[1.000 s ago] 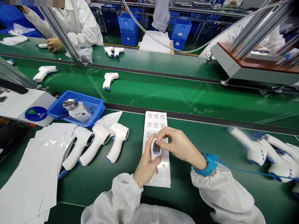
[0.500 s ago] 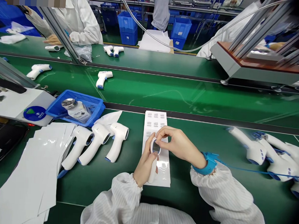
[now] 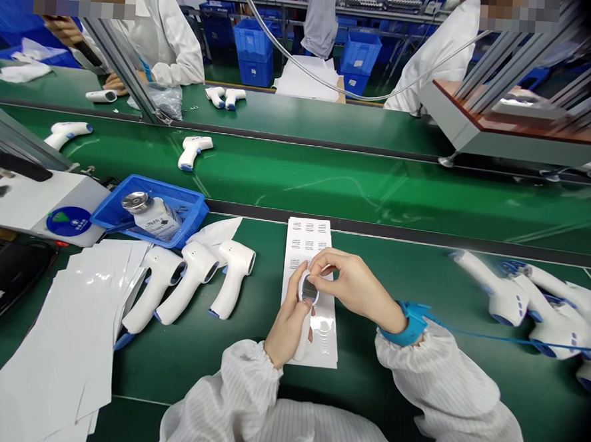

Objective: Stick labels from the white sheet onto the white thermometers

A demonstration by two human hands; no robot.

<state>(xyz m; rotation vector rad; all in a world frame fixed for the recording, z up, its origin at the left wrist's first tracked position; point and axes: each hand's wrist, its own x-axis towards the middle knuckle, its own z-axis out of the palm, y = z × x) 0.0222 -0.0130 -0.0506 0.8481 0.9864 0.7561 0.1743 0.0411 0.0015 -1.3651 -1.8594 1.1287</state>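
My left hand (image 3: pixel 288 324) is wrapped round the handle of a white thermometer gun (image 3: pixel 307 292), its screen end facing me. My right hand (image 3: pixel 354 284) pinches at the top of that screen end with thumb and forefinger; what lies between the fingertips is too small to make out. Both hands hover over a white label sheet (image 3: pixel 308 238) lying on the green bench. A blue wrist strap (image 3: pixel 409 321) with a cord circles my right wrist.
Three white thermometer guns (image 3: pixel 196 283) lie to the left, beside a stack of white sheets (image 3: pixel 62 340) and a blue tray (image 3: pixel 186 208) holding a bottle (image 3: pixel 150 215). Several more guns (image 3: pixel 535 302) lie at right. Guns ride the conveyor (image 3: pixel 189 151); other people work across it.
The guns on the conveyor have drifted left. My hands have tilted the held gun a little; my right fingers stay at its screen end.
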